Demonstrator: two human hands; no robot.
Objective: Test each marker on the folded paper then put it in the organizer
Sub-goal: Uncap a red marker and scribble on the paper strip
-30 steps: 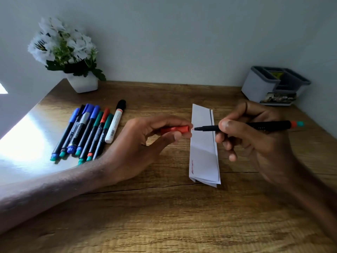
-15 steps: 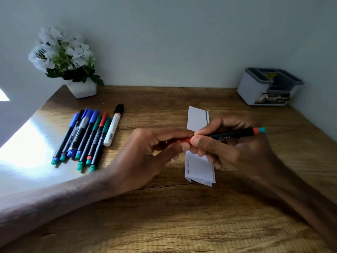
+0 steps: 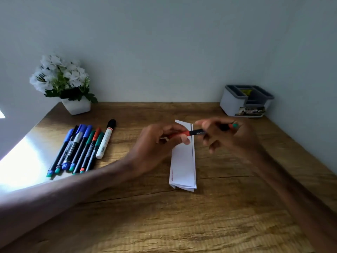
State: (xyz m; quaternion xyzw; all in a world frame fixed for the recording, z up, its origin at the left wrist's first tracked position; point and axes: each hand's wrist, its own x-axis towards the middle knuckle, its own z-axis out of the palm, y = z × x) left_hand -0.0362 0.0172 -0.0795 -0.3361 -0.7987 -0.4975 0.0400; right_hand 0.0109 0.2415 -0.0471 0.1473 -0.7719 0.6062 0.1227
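A black marker with a red cap (image 3: 196, 132) is held level above the folded white paper (image 3: 183, 161). My left hand (image 3: 155, 145) grips the red cap end. My right hand (image 3: 228, 136) holds the black barrel, whose red and teal tail sticks out near the knuckles. The cap sits on the marker. A small red scribble shows at the paper's lower left corner, and a dark line runs down its right side. The grey organizer (image 3: 246, 101) stands at the back right against the wall.
Several markers (image 3: 78, 148) with blue, green and red caps lie side by side on the left of the wooden desk (image 3: 164, 216), with a white marker (image 3: 105, 141) beside them. A white pot of flowers (image 3: 73, 99) stands at the back left. Walls close in behind and on the right.
The cap, apart from the marker one second ago, is now on it. The hands came together, then rose a little over the paper's top half.
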